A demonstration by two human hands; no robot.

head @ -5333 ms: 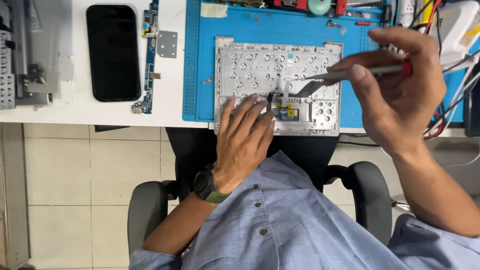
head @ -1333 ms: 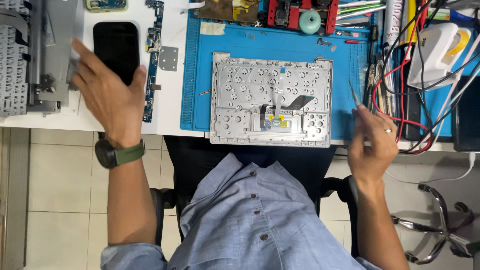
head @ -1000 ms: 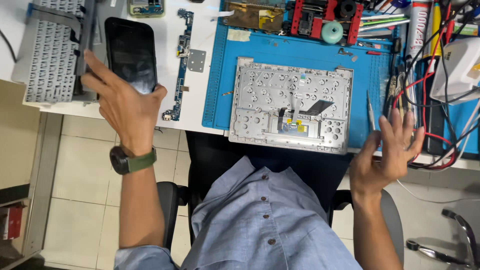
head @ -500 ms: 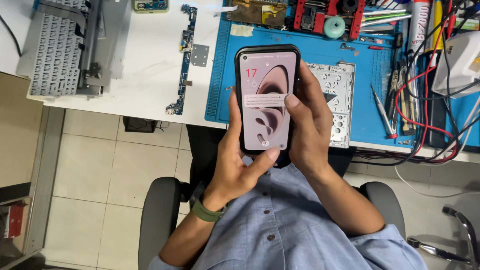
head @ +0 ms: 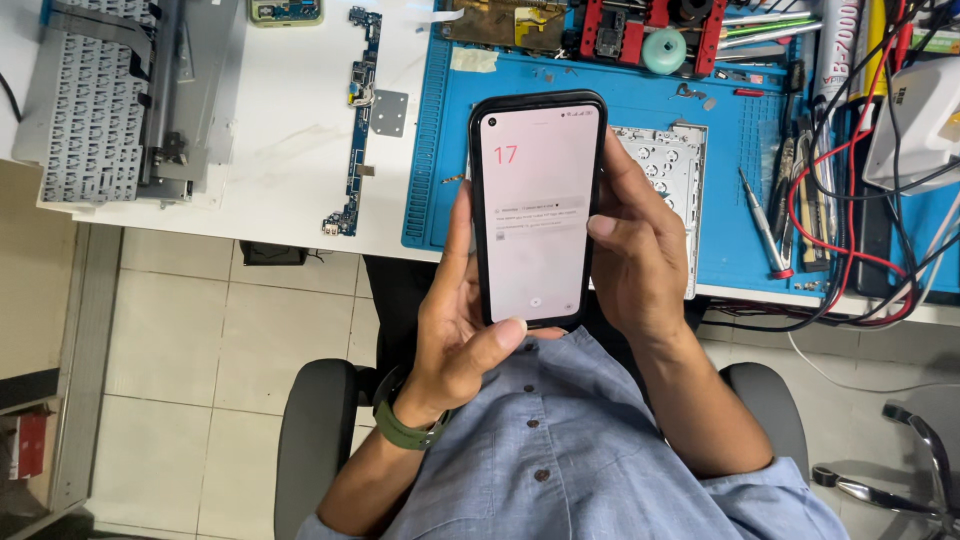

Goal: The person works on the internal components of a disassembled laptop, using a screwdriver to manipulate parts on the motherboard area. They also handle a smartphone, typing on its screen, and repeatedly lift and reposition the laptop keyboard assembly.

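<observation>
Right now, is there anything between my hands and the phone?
Nothing visible. Both hands already touch the phone: the left hand cradles its left edge and bottom with the thumb under the screen, and the right hand grips its right edge, above the blue mat.

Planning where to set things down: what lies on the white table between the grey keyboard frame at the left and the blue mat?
In the head view, a long blue circuit board and a small square metal plate beside it; otherwise bare white table.
</observation>
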